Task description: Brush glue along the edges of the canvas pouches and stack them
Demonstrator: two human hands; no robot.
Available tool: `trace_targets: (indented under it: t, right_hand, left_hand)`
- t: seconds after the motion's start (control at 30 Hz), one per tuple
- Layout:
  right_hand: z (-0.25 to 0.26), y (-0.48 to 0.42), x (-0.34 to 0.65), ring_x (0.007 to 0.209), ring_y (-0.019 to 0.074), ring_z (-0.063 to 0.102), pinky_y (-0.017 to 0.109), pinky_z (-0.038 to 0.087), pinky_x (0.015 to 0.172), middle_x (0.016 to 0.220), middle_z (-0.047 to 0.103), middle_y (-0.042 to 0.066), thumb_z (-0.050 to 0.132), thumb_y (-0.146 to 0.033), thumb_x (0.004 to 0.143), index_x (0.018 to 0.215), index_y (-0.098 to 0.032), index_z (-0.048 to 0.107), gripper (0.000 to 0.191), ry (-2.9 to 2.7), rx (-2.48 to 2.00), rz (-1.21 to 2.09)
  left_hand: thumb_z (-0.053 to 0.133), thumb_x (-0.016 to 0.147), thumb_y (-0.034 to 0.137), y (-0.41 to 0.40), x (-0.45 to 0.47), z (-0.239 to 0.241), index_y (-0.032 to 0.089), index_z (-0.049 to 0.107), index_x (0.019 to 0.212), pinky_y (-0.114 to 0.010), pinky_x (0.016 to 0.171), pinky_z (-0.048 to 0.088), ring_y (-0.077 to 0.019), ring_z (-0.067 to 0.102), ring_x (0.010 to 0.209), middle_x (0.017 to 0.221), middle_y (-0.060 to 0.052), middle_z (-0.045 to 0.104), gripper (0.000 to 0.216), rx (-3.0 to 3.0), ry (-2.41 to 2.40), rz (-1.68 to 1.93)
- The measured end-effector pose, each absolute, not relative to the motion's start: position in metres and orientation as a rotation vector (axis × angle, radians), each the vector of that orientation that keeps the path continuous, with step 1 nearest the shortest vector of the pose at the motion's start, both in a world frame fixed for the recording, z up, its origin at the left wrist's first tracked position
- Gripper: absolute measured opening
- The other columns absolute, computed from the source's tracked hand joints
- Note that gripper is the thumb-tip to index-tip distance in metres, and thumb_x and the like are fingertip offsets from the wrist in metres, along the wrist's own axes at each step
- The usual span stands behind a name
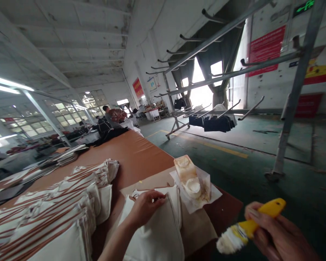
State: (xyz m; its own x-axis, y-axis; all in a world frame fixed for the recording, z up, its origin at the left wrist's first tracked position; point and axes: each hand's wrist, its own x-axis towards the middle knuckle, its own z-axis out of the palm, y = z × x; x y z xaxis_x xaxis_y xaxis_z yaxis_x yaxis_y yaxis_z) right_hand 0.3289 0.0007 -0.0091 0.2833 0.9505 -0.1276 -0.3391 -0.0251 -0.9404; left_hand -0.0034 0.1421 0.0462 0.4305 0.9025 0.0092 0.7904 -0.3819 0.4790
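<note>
My right hand (282, 232) grips a paintbrush (251, 224) by its yellow handle, out past the table's right corner. The brush's pale bristles look coated and point down to the left. On the brown table, my left hand (145, 208) pinches the top edge of a cream bag panel (160, 235) with dark-edged seams. Another cream piece shows just behind that panel. A sheet of tan paper (201, 228) lies beneath them. Just beyond, a plastic container (186, 168) of whitish paste rests on stained white paper (213, 195).
Rows of stacked cream pieces with brown straps (70, 206) cover the table's left side. Dark and light sheets (62, 159) lie farther back. A metal rack (290, 98) on wheels, with dark bags (217, 123) hanging from it, stands on the right. A person (108, 116) is in the distance.
</note>
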Motion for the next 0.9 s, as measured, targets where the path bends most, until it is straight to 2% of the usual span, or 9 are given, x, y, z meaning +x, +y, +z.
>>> trace_targets:
  t: [0.2,0.37,0.53,0.73,0.9]
  right_hand:
    - [0.048,-0.003,0.293,0.046,0.0096,0.031,0.019,0.025,0.039,0.053,0.037,-0.006,0.064,-0.053,0.087,0.081,-0.019,0.06,0.035,-0.947,-0.93,1.091]
    - [0.063,-0.02,0.274,0.049,0.0113,0.038,0.021,0.033,0.043,0.056,0.043,-0.004,0.059,-0.046,0.092,0.081,-0.018,0.06,0.03,-1.224,-0.915,0.864]
    - [0.078,-0.028,0.262,0.057,0.0137,0.049,0.023,0.043,0.055,0.065,0.054,0.0,0.052,-0.035,0.095,0.078,-0.019,0.06,0.025,-1.454,-0.818,0.633]
    - [0.084,-0.037,0.27,0.059,0.0137,0.052,0.023,0.044,0.059,0.069,0.055,0.0,0.052,-0.026,0.096,0.082,-0.02,0.059,0.017,-1.529,-0.818,0.48]
    - [0.081,-0.043,0.266,0.059,0.0136,0.054,0.024,0.043,0.06,0.066,0.055,0.0,0.048,-0.023,0.097,0.079,-0.02,0.056,0.02,-1.658,-0.742,0.544]
  left_hand:
    - [0.059,0.088,0.028,0.048,0.018,0.082,0.021,0.075,0.084,-0.025,0.07,0.041,-0.016,0.061,0.078,0.082,0.001,0.066,0.017,2.181,1.41,0.477]
    - [0.062,0.084,0.024,-0.001,0.032,0.099,0.02,0.074,0.077,-0.025,0.065,0.035,-0.0145,0.054,0.071,0.076,0.002,0.06,0.015,2.052,1.411,0.54]
    - [0.061,0.085,0.033,-0.024,0.038,0.101,0.018,0.075,0.082,-0.025,0.063,0.035,-0.0159,0.054,0.073,0.079,-0.001,0.059,0.021,1.919,1.273,0.523]
    - [0.06,0.086,0.04,-0.028,0.034,0.09,0.019,0.077,0.088,-0.026,0.07,0.042,-0.0213,0.06,0.084,0.084,-0.004,0.071,0.027,1.882,1.208,0.551]
    - [0.059,0.088,0.046,-0.032,0.037,0.074,0.018,0.077,0.084,-0.022,0.057,0.04,-0.0153,0.057,0.068,0.074,-0.003,0.063,0.034,1.949,1.162,0.589]
